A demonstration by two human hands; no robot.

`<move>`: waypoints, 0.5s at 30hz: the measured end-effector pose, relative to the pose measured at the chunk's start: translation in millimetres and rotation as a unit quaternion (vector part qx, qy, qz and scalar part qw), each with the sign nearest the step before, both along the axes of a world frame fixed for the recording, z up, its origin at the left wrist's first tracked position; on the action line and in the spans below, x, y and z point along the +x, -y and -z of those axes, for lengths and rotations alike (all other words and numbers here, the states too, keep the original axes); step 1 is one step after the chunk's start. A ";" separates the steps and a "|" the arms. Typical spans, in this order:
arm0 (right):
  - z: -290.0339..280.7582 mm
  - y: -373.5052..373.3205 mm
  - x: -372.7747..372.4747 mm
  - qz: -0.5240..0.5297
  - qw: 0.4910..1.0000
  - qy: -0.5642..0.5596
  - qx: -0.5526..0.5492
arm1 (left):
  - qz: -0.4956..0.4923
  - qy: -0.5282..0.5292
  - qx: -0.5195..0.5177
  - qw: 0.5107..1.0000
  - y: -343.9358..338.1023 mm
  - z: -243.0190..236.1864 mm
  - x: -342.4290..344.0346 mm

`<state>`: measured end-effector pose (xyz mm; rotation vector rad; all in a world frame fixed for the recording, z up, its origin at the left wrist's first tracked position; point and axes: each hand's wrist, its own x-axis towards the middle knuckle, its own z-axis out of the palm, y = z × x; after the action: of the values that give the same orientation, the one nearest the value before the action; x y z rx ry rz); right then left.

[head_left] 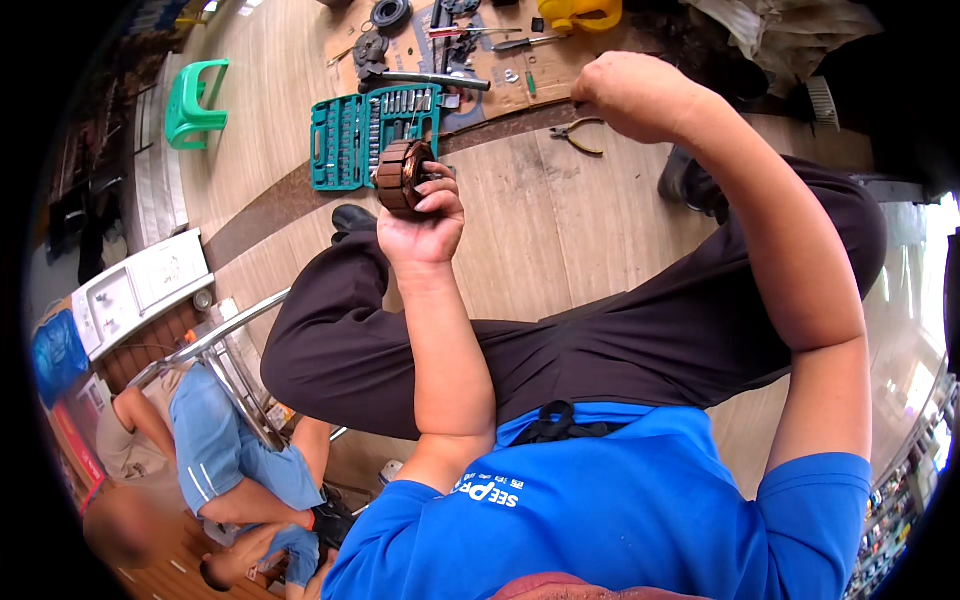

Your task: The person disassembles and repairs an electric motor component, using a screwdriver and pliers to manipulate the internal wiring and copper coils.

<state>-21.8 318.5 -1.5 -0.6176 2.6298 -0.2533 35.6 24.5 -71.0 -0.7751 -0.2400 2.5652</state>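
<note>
My left hand (422, 225) is raised over my lap, its fingers curled round a ring-shaped metal part wound with copper wire (400, 176). Just behind it lies an open teal socket set case (335, 135) with rows of chrome sockets. My right hand (635, 100) is lifted near the cardboard's right edge, fingers closed; what they hold, if anything, is hidden. Below it on the floor are pliers with yellow-trimmed handles (585, 142).
Cardboard (530, 75) carries several tools, dark parts and a yellow object (590, 15). A green plastic stool (193, 105) stands at upper left. Two people (225, 440) are at lower left beside a metal frame (235, 325). A white panel (135, 270) lies left.
</note>
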 end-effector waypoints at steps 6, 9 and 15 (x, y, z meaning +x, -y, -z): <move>13.9 19.6 9.7 -0.044 0.995 0.090 0.001 | 0.030 -0.037 -0.004 0.999 -5.9 2.8 3.0; -3.6 31.0 16.1 -0.103 0.979 0.176 0.011 | 0.048 -0.048 -0.011 0.998 -8.9 3.4 4.8; -5.3 32.2 21.2 -0.142 0.964 0.217 0.054 | 0.053 -0.074 -0.014 0.996 -15.1 4.1 5.5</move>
<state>-0.6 286.2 3.8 -0.7922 2.0921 -0.1373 41.1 39.6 -75.1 -0.5883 -0.1125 2.5155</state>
